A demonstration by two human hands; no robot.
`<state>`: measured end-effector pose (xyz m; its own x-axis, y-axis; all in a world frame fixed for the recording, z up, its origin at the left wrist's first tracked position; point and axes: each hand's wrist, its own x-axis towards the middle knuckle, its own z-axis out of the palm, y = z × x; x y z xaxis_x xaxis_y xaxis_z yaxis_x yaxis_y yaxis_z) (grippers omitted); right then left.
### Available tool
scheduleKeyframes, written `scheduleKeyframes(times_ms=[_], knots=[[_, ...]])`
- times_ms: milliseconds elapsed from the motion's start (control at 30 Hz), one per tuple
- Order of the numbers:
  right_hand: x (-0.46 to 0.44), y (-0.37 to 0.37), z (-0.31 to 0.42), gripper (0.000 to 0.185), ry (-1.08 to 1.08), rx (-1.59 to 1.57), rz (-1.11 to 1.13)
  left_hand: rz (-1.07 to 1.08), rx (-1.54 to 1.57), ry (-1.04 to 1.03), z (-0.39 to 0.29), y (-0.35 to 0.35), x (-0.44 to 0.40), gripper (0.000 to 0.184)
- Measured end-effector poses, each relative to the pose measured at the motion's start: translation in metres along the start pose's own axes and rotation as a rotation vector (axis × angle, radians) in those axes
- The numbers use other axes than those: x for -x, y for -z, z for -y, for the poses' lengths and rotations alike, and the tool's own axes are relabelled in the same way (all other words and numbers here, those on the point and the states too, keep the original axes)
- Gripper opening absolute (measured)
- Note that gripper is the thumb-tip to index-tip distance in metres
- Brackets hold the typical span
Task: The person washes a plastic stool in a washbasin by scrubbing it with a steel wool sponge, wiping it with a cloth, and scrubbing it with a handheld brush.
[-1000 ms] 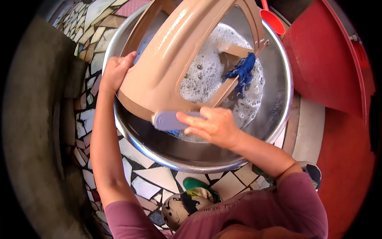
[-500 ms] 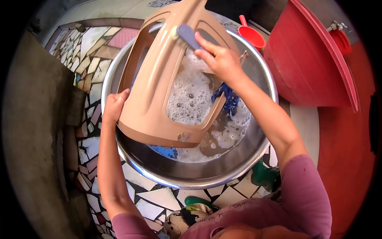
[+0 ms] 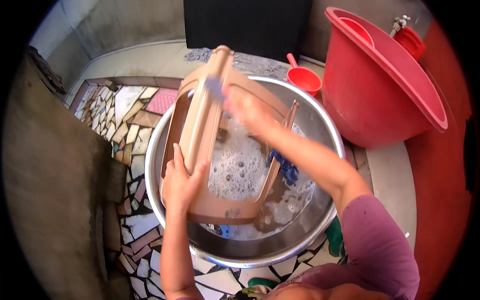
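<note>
Stool is running lengthwise forward from the left hand, which is clasping it; nearer its far end, the right hand is gripping a brush.

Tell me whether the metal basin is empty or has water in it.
Not empty: foamy water with bubbles shows inside the metal basin.

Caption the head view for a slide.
Left hand steadying a tan plastic stool in a sudsy metal tub, right hand holding a brush to it.
</note>
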<state>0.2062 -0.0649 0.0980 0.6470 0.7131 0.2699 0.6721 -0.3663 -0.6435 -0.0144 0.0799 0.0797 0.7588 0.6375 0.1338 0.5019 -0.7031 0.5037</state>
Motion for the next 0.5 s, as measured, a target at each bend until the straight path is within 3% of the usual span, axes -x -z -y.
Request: scheduleKeyframes(times_ms=[67,100,167,200,267,300,400,500], knots=[[0.039,-0.012,0.018,0.052,0.095,0.292,0.315,-0.075,0.008,0.014,-0.010,-0.003,-0.006,0.109],[0.028,-0.007,0.012,0.052,0.101,0.300,0.315,-0.083,0.015,0.015,-0.010,-0.005,-0.007,0.109],[-0.002,0.002,-0.012,0.051,0.206,-0.038,0.043,-0.083,0.016,0.069,-0.014,-0.008,0.002,0.105],[-0.035,0.028,-0.016,0.051,0.122,-0.279,-0.007,-0.091,-0.006,0.076,-0.022,-0.007,0.005,0.101],[-0.093,0.074,-0.036,0.051,0.011,0.356,-0.122,-0.091,-0.055,0.101,-0.039,-0.016,0.013,0.097],[-0.108,0.080,-0.053,0.049,0.090,0.478,-0.079,-0.094,-0.117,0.102,-0.049,-0.024,0.015,0.095],[-0.077,0.105,-0.050,0.048,0.117,0.632,-0.063,-0.154,-0.133,-0.002,-0.071,-0.038,0.034,0.097],[-0.023,0.134,-0.036,0.052,0.089,0.667,0.235,-0.142,-0.139,-0.047,-0.097,-0.055,0.059,0.098]])
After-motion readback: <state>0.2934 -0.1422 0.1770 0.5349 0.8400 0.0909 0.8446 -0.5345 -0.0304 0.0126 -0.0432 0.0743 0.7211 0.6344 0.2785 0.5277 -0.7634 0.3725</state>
